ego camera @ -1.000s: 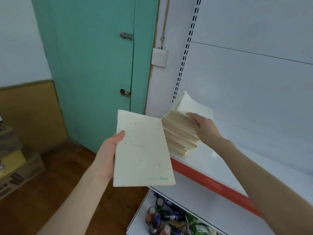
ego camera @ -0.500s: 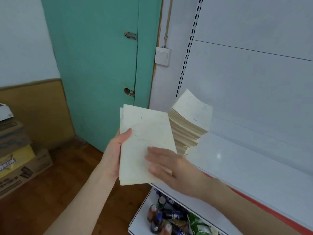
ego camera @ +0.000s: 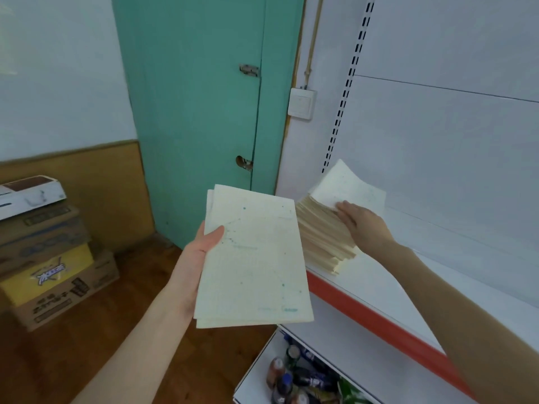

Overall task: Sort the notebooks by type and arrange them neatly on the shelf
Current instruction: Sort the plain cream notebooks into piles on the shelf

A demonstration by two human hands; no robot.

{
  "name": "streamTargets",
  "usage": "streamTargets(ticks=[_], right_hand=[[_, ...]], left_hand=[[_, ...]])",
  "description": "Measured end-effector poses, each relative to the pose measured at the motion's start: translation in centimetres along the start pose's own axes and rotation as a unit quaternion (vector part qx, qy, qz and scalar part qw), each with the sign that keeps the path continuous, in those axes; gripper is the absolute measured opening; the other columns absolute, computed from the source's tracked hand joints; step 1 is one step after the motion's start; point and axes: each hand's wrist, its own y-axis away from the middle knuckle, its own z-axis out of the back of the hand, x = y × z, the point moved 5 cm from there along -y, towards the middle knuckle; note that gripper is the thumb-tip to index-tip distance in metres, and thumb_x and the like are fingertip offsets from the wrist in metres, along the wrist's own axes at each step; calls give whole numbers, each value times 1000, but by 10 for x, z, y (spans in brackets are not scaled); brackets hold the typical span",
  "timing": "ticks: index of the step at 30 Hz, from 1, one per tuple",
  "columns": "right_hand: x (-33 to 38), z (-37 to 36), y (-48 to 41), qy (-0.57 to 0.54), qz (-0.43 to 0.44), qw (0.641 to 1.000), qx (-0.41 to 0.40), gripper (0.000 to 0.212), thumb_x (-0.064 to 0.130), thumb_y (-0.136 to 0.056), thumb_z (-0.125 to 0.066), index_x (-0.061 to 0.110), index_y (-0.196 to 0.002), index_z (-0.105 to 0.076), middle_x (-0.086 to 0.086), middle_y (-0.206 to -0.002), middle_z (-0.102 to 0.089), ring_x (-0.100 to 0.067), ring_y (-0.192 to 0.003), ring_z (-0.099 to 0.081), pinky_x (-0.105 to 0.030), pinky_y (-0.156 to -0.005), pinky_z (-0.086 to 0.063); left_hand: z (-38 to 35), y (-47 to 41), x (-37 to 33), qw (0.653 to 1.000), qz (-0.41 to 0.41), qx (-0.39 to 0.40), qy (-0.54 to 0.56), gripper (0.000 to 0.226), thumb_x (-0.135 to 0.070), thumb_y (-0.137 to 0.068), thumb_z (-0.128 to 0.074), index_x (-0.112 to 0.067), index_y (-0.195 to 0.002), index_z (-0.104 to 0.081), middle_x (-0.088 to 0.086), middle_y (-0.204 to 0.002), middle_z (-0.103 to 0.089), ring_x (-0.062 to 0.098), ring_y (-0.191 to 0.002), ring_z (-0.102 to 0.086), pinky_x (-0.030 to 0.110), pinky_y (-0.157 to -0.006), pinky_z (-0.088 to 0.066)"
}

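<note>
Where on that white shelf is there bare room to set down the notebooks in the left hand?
Free: the shelf right of the stack, between the red front edge and the back panel, though the right forearm crosses it. Crowded: the shelf's left end, under the stack the right hand touches.

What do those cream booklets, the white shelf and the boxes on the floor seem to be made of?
The notebooks in the left hand look like matte paper: thin cream sheets, and the top cover of the stack curls up. The shelf seems to be painted metal: smooth white with a faint sheen, though laminate is possible. The boxes look like cardboard: dull brown faces with print.
</note>
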Motion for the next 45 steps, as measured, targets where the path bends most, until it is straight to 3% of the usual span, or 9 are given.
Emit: streamTargets(ticks=[5,9,14,18,23,26,33,39,45], right_hand=[[22,25,32,-154,2,982,-112,36,24,-100,-35,13,-131,-51,-5,-110,-64,-19,-95,-57,-20,-81,-37],[80,12,92,-36,242,961,-131,32,23,-100,-32,17,-124,-52,-5,-118,-65,-22,-105,-62,-28,-88,-49],[111,-22,124,-22,331,943,12,45,37,-99,-27,11,-121,-57,-8,-124,-61,-23,-117,-56,-34,-99,-46],[76,0,81,-179,193,965,3,40,32,-97,-44,6,-121,-60,-4,-126,-59,-5,-114,-51,-24,-104,-37],[6,-1,0,23,-45,998,30,47,32,-98,-42,6,-137,-38,-11,-142,-41,-26,-134,-34,-35,-107,-28],[-2,-10,-11,36,-35,998,30,33,29,-99,-37,2,-110,-52,-13,-105,-58,-33,-105,-53,-33,-78,-35],[3,15,5,-74,-58,993,-78,36,27,-100,-34,5,-113,-60,-10,-82,-60,-27,-74,-52,-31,-67,-38],[82,6,94,-59,138,971,-187,40,28,-99,-37,2,-108,-67,-9,-100,-71,-25,-89,-67,-26,-75,-51],[114,-39,165,35,280,951,-124,33,14,-87,-47,11,-117,-62,-5,-119,-64,-23,-112,-60,-42,-89,-53]], left_hand=[[-2,-9,7,1000,-9,-18,-16,36,-26,-89,-49,-33,-125,-49,8,-120,-61,34,-109,-59,49,-79,-50],[-6,-17,15,1000,3,-9,-16,48,-46,-86,-52,-34,-132,-45,7,-127,-58,32,-114,-56,52,-88,-48],[-5,-21,21,1000,6,-11,-10,63,-31,-74,-72,-29,-131,-45,12,-126,-58,36,-112,-57,58,-88,-47],[6,-17,17,1000,-5,-16,-19,63,-25,-68,-66,-32,-128,-46,12,-124,-57,35,-111,-58,55,-85,-49],[11,-6,9,1000,-5,-7,-8,58,-20,-66,-64,-32,-121,-51,12,-118,-61,36,-107,-59,50,-75,-52],[16,-3,4,1000,-13,-10,-6,56,-18,-66,-63,-32,-119,-52,12,-117,-61,36,-105,-61,50,-75,-52],[23,0,4,1000,-8,-22,-16,57,-21,-71,-68,-32,-123,-49,12,-119,-60,35,-107,-60,50,-76,-52],[18,2,9,999,-26,-8,-25,51,-32,-79,-57,-34,-129,-47,7,-123,-61,30,-110,-60,52,-88,-49],[4,13,29,998,-37,30,-34,54,-40,-81,-59,-31,-132,-45,6,-123,-61,29,-112,-60,54,-92,-47]])
